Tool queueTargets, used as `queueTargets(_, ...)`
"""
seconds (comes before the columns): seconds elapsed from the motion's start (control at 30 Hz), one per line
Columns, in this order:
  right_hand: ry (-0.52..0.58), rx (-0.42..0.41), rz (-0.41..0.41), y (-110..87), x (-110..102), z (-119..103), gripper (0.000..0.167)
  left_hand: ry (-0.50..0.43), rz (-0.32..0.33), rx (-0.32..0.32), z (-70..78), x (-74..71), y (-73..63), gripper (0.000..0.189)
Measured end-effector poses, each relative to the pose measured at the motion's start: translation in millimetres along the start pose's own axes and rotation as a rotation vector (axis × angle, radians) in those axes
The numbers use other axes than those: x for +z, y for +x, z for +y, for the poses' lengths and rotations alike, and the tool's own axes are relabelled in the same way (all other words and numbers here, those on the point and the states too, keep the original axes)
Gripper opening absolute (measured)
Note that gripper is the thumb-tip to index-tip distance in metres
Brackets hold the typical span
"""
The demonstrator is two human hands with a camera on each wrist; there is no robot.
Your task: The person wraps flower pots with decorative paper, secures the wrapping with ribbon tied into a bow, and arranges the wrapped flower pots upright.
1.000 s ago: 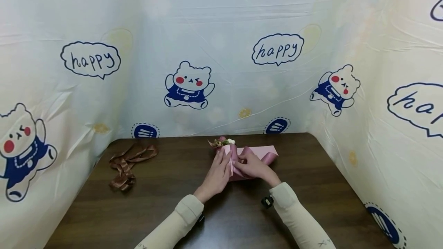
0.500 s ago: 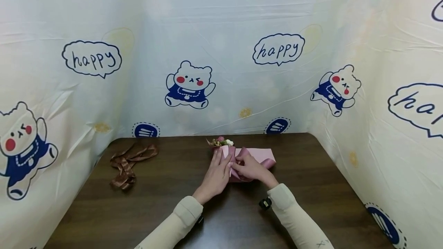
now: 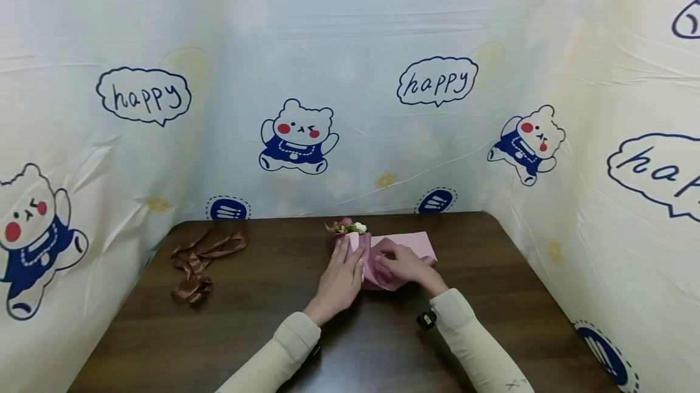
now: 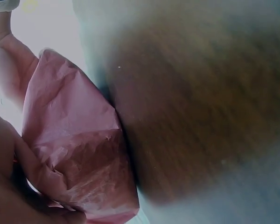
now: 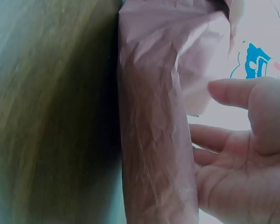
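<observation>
Left hand point(image 3: 339, 276) presses pink paper point(image 3: 380, 277), fingers straight; right hand point(image 3: 406, 264), fingers parted, apparently grips nothing. Slackened pressure could unfold the paper.

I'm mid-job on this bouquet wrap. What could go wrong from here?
The creased pink wrapping paper could spring open if the left hand, pressed on it, lifts; the shiny brown fabric ribbon lies apart, off to the left.

The small pink and white flowers stick out just beyond that hand, so a slip might crush them.

The paper might tear where the right hand touches it.
</observation>
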State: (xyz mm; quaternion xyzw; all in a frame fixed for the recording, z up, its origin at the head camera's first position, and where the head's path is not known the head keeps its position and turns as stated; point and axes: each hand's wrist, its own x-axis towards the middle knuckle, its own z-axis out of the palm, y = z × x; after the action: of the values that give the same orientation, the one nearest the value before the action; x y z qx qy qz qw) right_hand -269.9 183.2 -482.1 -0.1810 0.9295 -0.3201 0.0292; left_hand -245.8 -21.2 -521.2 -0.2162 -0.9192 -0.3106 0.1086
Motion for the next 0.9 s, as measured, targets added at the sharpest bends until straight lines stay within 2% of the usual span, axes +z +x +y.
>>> queueTargets(0.2,-0.107,0.133,0.010,0.9,-4,13,0.022,0.004,0.017,-0.009,4.2,-0.8,-0.1,0.045)
queueTargets(0.33,-0.164,0.261,0.014,1.4,-6,21,0.032,0.023,0.028,-0.003,5.6,0.0,0.7,0.045)
queueTargets(0.43,-0.173,0.320,0.014,2.9,-8,27,0.042,0.033,0.027,0.001,7.6,-0.4,0.8,0.044)
queueTargets(0.63,-0.104,0.345,-0.037,7.5,-14,33,0.054,0.057,0.022,0.006,11.3,-0.6,2.2,0.044)
queueTargets(0.73,-0.071,0.362,-0.066,10.1,-14,36,0.048,0.070,0.015,0.007,12.8,-0.1,3.5,0.045)
queueTargets(0.9,-0.137,0.370,-0.083,15.7,-13,43,0.032,0.100,0.018,0.009,14.0,1.9,5.4,0.045)
